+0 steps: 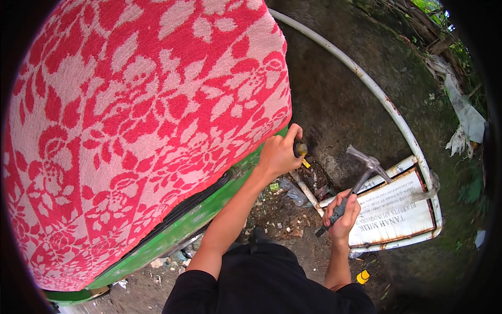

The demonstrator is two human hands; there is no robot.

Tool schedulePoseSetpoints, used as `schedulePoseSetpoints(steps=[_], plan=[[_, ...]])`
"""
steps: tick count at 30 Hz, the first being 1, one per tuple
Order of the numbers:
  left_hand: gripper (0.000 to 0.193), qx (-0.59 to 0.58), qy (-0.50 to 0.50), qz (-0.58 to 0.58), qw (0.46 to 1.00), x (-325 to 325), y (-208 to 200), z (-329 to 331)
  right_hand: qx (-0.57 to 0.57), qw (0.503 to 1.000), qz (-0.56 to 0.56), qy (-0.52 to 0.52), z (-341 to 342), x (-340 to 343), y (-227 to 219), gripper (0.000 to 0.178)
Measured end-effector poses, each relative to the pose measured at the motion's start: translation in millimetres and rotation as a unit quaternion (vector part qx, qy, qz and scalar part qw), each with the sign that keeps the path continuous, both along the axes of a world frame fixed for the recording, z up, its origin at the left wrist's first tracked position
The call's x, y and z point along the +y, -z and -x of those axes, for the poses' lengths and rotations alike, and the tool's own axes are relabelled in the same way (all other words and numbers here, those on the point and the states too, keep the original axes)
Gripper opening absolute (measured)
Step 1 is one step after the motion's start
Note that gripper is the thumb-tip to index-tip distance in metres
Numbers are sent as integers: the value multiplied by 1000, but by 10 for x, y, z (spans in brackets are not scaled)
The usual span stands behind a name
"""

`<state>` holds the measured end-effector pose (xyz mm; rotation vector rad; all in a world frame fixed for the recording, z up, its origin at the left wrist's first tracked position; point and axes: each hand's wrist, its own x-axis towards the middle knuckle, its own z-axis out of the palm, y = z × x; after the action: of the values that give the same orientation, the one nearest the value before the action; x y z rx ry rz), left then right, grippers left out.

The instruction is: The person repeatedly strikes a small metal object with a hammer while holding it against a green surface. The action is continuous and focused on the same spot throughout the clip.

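My left hand (pixel 280 156) is closed around a tool with a dark handle (pixel 300 149) and a yellowish end. Its far part is hidden by the hand and the edge beside it, so its exact kind does not show. A green painted panel (pixel 209 214) runs just left of that hand, under a red and pink floral cloth (pixel 151 120). Farther right, my right hand (pixel 342 213) grips a claw hammer (pixel 370 166) by its dark grey handle. The metal head points up and away, apart from the left hand's tool.
A rusty white pipe frame (pixel 361 73) curves along the right and holds a white sign (pixel 392 212). Litter and a clear plastic scrap (pixel 294 194) lie on the dirt ground. A yellow piece (pixel 362 277) lies near my right elbow; torn white sheeting (pixel 465 118) lies far right.
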<state>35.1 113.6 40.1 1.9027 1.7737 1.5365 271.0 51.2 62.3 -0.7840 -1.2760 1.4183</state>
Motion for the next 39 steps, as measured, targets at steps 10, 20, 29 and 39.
schedulePoseSetpoints(steps=[10, 20, 29, 39], plan=[[48, -18, 0, 28, 999, -48, 8, 25, 17, 998, -40, 42, 69, 71, -137, 46], [39, -12, -24, -7, 1000, -167, 367, 63, -20, 999, 39, 27, 117, 132, -121, 46], [48, 44, 9, -26, 999, -201, 154, -53, 3, 997, 75, 17, 104, -11, -4, 46], [49, 51, 32, -46, 997, -239, 165, 9, -1, 998, 66, 11, 59, -80, -37, 45]])
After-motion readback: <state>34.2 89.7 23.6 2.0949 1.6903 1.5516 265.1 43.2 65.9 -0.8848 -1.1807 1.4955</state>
